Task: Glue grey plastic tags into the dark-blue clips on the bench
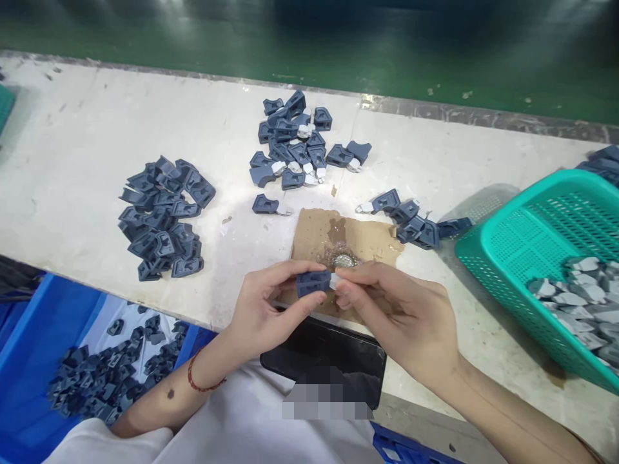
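Between the thumb and fingers of my left hand [271, 306] is a dark blue-grey plastic part [313, 282], hollow and block-like. My right hand [399, 316] pinches a small white plastic piece [333, 281] at the right end of that part; the two touch, but how deep the white piece sits I cannot tell. Just beyond my fingertips lies a stained piece of cardboard [358, 235] with a small round dish [344, 260] of something shiny on it. Below my hands a black phone [333, 354] rests at the table edge.
Dark parts form a pile [164, 216] at left. Farther back, another pile [294, 145] includes some with white pieces attached, as does a small cluster [416, 222] right of the cardboard. A green basket [507, 258] at right holds white-grey pieces. A blue bin [26, 341] with dark parts stands lower left.
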Demonstrator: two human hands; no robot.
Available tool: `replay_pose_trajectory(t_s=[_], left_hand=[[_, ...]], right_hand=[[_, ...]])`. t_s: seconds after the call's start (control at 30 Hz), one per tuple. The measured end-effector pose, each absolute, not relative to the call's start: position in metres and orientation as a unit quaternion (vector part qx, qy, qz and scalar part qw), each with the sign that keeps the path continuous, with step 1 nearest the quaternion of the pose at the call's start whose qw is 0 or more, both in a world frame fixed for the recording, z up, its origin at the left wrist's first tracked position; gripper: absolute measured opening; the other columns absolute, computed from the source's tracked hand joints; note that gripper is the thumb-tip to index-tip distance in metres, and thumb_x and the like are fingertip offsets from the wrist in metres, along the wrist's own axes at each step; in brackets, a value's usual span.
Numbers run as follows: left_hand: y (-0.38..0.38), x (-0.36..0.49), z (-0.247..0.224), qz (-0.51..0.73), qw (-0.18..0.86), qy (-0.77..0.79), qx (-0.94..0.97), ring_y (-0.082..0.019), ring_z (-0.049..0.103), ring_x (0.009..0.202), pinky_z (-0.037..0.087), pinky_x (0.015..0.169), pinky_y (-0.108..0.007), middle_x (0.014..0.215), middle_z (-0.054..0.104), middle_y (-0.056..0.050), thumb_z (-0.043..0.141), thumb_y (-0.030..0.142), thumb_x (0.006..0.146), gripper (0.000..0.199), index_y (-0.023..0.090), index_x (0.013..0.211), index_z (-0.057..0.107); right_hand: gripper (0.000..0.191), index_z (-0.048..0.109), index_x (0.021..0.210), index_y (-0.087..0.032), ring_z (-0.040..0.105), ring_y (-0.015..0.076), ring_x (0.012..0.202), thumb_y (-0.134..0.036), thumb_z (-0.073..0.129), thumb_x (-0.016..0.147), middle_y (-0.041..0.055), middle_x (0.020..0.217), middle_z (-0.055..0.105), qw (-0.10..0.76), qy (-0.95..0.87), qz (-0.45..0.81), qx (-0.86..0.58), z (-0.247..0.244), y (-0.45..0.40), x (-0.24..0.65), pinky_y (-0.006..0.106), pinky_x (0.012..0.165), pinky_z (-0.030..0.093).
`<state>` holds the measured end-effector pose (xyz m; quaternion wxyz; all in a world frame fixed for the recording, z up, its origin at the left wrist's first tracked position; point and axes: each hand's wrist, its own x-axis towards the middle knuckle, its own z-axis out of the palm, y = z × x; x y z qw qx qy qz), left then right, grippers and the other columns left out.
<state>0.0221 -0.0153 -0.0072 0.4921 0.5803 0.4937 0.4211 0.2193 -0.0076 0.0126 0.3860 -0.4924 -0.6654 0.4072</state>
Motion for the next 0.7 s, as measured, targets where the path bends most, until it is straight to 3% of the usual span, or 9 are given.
replay_pose_trajectory(t_s=[0.13,0.33,0.53,0.7], left_hand=[[-0.015,0.021,-0.006,0.426,0.483,0.489,0.589,-0.019,0.078,0.086,0.064,0.073,-0.022,0.1,0.082,-0.008,0.079,0.025,0.089,0.021,0.018,0.109,0.078],[-0.015,0.022,-0.007,0.473,0.523,0.445,0.553,-0.019,0.079,0.087,0.066,0.075,-0.023,0.099,0.081,-0.007,0.081,0.019,0.086,0.018,0.019,0.102,0.075],[-0.017,0.023,-0.009,0.462,0.5,0.467,0.564,-0.019,0.079,0.082,0.066,0.07,-0.023,0.095,0.081,-0.006,0.083,0.022,0.085,0.02,0.019,0.103,0.075],[-0.016,0.023,-0.007,0.469,0.471,0.46,0.589,-0.018,0.079,0.084,0.065,0.074,-0.021,0.095,0.082,-0.006,0.084,0.02,0.083,0.02,0.019,0.1,0.075]], right_hand=[[0.007,0.073,0.095,-0.022,0.073,0.0142,0.064,-0.021,0.066,0.097,0.0014,0.078,0.077,0.386,-0.68,0.383,-0.492,0.01,-0.01,0.219,0.023,0.062,0.062],[0.005,0.073,0.098,-0.021,0.076,0.0162,0.075,-0.022,0.071,0.094,0.0043,0.092,0.078,0.412,-0.638,0.447,-0.473,0.014,-0.01,0.216,0.022,0.066,0.065],[0.015,0.074,0.108,-0.023,0.077,0.0172,0.075,-0.023,0.072,0.094,0.0031,0.092,0.079,0.367,-0.652,0.481,-0.456,0.016,-0.006,0.225,0.026,0.071,0.067],[0.006,0.073,0.099,-0.022,0.077,0.018,0.083,-0.019,0.068,0.096,0.004,0.094,0.079,0.377,-0.7,0.41,-0.447,0.015,-0.005,0.227,0.025,0.073,0.064]])
